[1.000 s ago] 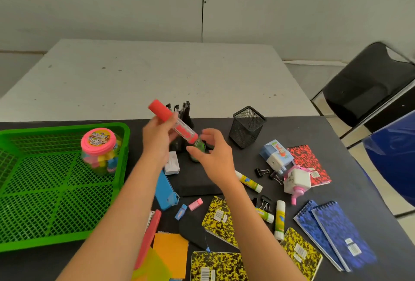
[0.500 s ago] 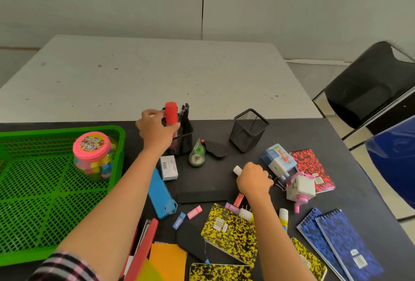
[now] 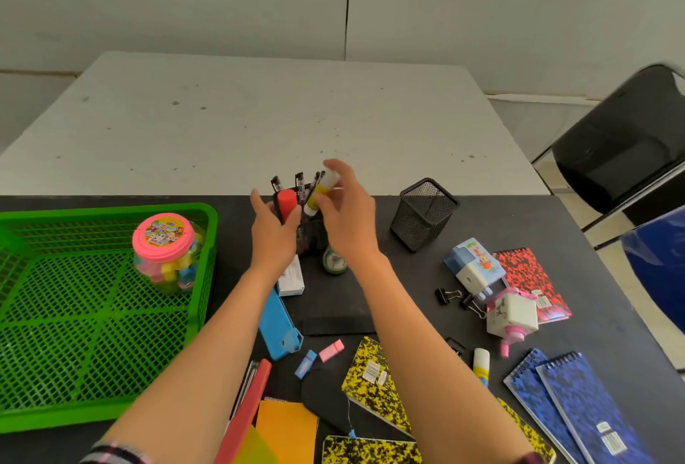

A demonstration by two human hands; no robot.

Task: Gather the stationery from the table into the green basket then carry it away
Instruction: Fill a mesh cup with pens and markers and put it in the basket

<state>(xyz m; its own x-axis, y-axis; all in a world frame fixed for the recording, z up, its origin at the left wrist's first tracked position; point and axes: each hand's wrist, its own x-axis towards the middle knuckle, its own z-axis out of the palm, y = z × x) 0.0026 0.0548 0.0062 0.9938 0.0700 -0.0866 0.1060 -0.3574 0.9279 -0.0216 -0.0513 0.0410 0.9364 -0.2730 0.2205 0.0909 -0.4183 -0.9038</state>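
Green basket [image 3: 92,212] holds only a jar [image 3: 163,252]; right hand [image 3: 348,219] pinches a glue stick [image 3: 322,191], left hand [image 3: 272,241] grip indeterminate, most items lie on the table [image 3: 519,226].

The green basket [image 3: 212,241] is cut off at 9 o'clock. The left hand [image 3: 272,241] and right hand [image 3: 348,221] hide most of the pen holder [image 3: 310,238]. The right hand's fingers [image 3: 338,168] blur around the glue stick [image 3: 321,192].

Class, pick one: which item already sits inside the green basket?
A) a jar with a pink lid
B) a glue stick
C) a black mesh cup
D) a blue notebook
A: the jar with the pink lid stands inside the green basket, near its far right corner.
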